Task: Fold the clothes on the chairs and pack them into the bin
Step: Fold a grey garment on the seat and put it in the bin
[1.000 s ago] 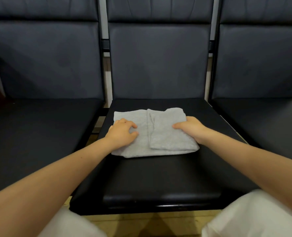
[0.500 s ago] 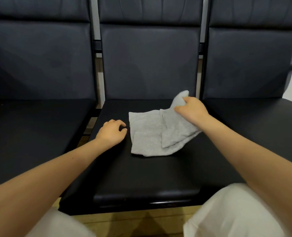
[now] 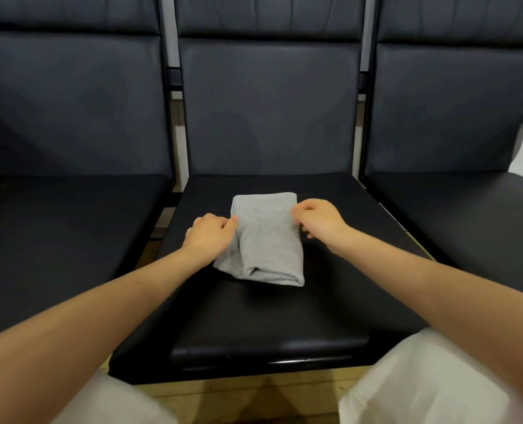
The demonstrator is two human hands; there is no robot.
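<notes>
We see three black chairs; on the middle chair (image 3: 269,316) seat lies a folded grey garment (image 3: 268,240), unmarked. Our left hand (image 3: 209,235) pinches its left edge; our right hand (image 3: 318,220), fingers curled, touches its right edge.

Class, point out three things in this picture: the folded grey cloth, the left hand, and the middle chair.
grey cloth (image 3: 269,240): head view, middle of its top layer.
left hand (image 3: 209,235): head view, back of the hand, at the cloth's left edge.
middle chair (image 3: 269,325): head view, bare seat in front of the cloth.

Grey folded garment (image 3: 268,240) on chair seat (image 3: 263,313)
</notes>
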